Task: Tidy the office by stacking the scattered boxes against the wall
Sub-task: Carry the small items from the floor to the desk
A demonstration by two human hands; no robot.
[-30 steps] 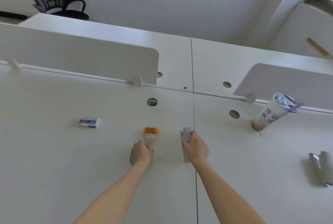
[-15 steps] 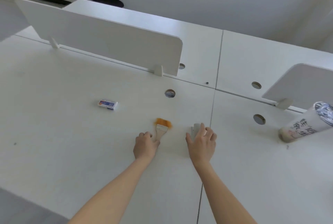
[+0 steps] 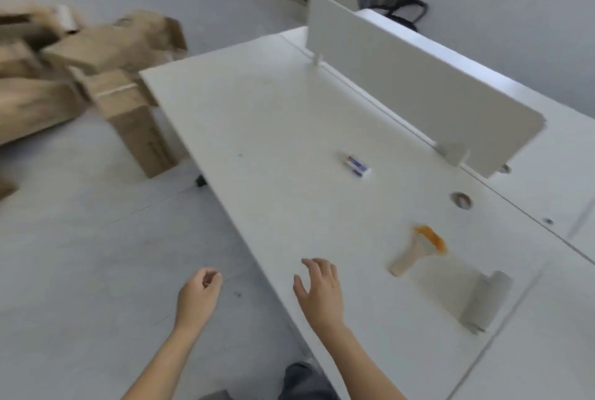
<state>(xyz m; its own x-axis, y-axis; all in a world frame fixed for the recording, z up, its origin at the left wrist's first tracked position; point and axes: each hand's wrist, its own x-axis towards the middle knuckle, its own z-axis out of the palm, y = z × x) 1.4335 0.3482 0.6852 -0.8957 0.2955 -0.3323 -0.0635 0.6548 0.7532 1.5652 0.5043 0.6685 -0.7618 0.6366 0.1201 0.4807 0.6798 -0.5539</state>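
Cardboard boxes (image 3: 96, 77) lie in a jumbled heap on the floor (image 3: 80, 254) at the upper left of the frame. They are blurred, and one long box sits tilted just beside the far corner of the white surface (image 3: 289, 129). None is stacked against a wall yet, and both hands are well apart from the pile. The left hand (image 3: 196, 295) hangs over the floor at lower centre, its grip loosely curled and holding nothing. The right hand (image 3: 318, 290) hovers above the near edge of the surface, its grip spread, relaxed and also empty. To the right on the surface lie an orange-bristled brush (image 3: 418, 248), a grey roller (image 3: 486, 301) and a small white packet (image 3: 357, 166), none of them touched. The boxes look like plain corrugated board, so they are probably stiff along the panels but easy to crush at corners and flaps. Their weight cannot be told from here, since whether they are full is hidden. The long ones would likely swing awkwardly if taken by one end. A two-handed hold under opposite bottom edges seems safest, with the largest and flattest boxes going lowest in the stack.
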